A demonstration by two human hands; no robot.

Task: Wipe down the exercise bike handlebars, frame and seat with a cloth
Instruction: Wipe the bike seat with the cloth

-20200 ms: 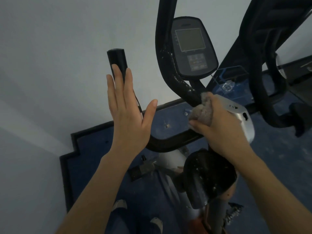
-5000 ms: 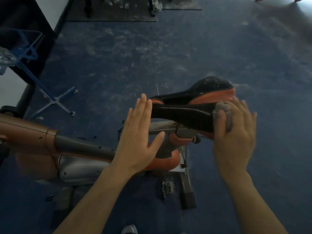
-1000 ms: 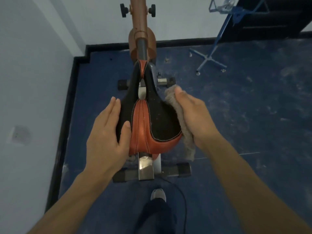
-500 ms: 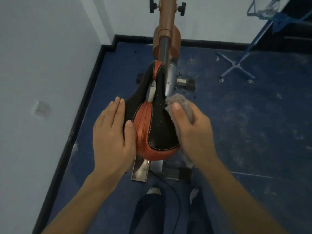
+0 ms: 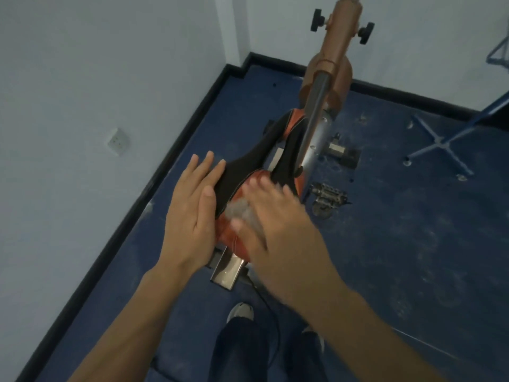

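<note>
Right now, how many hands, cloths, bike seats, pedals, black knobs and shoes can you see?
Hands: 2, the left hand and the right hand
Cloths: 1
Bike seats: 1
Pedals: 1
Black knobs: 2
Shoes: 2
Total: 9

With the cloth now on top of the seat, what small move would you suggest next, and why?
Probably sweep the cloth forward toward the seat's narrow front: the right hand presses it on the wide rear, while the left hand steadies the side.

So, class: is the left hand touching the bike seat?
Touching. The head view shows the left hand laid flat against the left edge of the seat, with no gap visible between its fingers and the black cover.
</note>
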